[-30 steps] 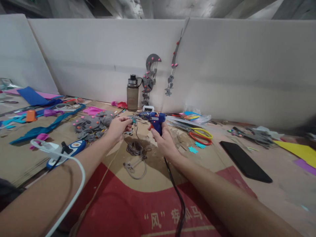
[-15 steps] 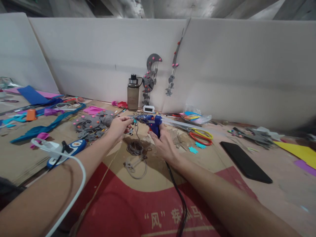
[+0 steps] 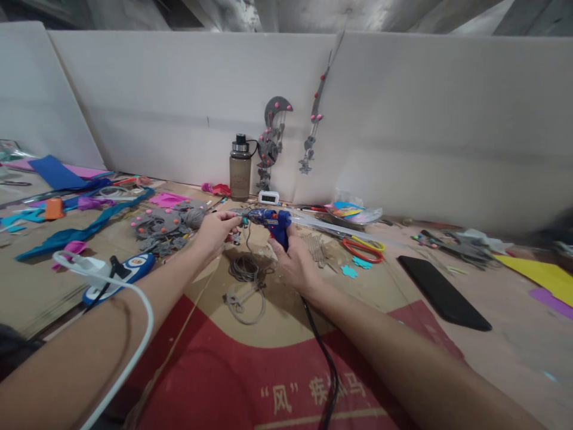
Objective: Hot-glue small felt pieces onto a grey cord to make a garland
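Observation:
My right hand (image 3: 295, 257) is wrapped around the handle of a blue hot glue gun (image 3: 276, 222), whose nozzle points left. A clear glue stick (image 3: 322, 226) sticks out of its back end. My left hand (image 3: 219, 230) pinches a small teal piece (image 3: 245, 220) close to the nozzle; the fingers partly hide it. From that piece a grey cord (image 3: 249, 242) hangs down to a coiled bundle of cord (image 3: 244, 269) on the cardboard. Whether the nozzle touches the piece I cannot tell.
Grey felt pieces with pink and orange dots (image 3: 156, 224) lie left of my hands. A bottle (image 3: 240, 173) and small clock (image 3: 268, 197) stand behind. Scissors (image 3: 364, 248), teal flower cutouts (image 3: 349, 272) and a black phone (image 3: 443, 292) lie right. A white cable (image 3: 145, 304) crosses my left forearm.
The whole view has shifted very slightly. Both hands keep their hold, with the glue gun's nozzle still beside the small teal piece.

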Demonstrator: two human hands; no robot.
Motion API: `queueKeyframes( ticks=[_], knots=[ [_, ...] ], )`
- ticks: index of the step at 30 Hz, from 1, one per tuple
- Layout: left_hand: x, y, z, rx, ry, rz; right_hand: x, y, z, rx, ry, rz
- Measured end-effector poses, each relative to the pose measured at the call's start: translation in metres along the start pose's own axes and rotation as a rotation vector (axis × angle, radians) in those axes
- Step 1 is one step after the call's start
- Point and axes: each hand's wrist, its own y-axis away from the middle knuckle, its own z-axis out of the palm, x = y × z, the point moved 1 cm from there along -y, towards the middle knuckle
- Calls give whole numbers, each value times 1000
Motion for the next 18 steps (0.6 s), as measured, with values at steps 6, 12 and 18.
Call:
queueKeyframes(
  ticks=[6, 12, 18],
  knots=[
    [-1, -1, 0, -11, -42, 33, 0, 0, 2, -12, 48, 78],
    [2, 2, 0, -1, -67, 47, -2, 1, 1, -5, 68, 61],
    [2, 3, 1, -2, -52, 54, -1, 1, 2, 4, 41, 48]
  ],
)
